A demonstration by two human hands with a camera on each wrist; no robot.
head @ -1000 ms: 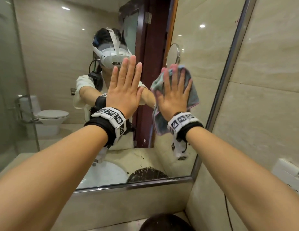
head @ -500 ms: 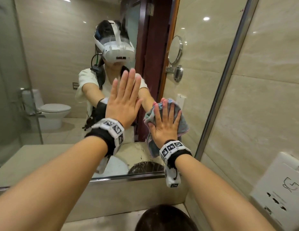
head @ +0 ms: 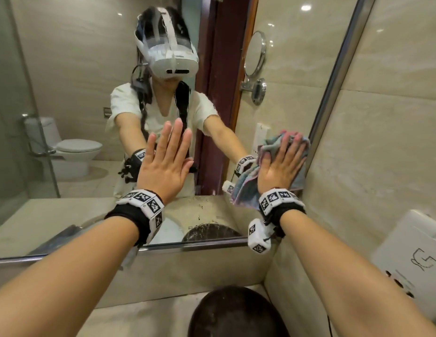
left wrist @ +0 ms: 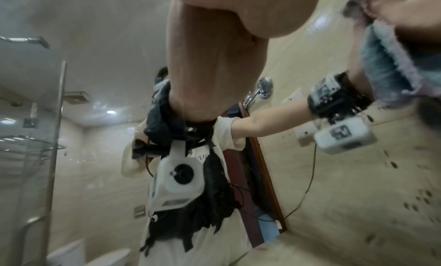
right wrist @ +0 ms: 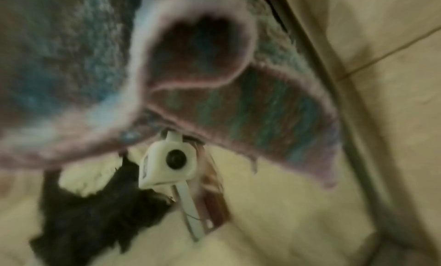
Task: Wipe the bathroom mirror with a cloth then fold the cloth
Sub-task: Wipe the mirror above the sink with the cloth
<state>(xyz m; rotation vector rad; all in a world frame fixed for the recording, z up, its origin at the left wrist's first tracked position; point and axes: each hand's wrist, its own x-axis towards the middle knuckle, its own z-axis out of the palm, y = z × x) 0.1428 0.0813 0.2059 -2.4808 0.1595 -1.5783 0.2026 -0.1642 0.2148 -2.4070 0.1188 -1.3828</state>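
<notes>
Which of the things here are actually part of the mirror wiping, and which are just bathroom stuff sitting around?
Part of the job:
mirror
cloth, pressed flat on the glass by the right hand
left hand, flat on the glass

Just there:
dark bowl
wall socket panel
mirror frame
tiled wall

- The mirror (head: 78,69) is glossy glass, smooth, with a few water specks low down near the counter's reflection.
- Its frame (head: 338,69) is brushed metal, with a dull sheen.
- The cloth (head: 246,188) is fluffy, matt terry in blue-green with pink edging; fibres fray at the hem.
- The wall tiles (head: 382,142) on the right are polished beige stone, faintly veined.
- The socket plate (head: 411,259) at the near right is smooth white plastic.
- The wrist bands (head: 129,217) are black matt fabric carrying white plastic marker blocks.
</notes>
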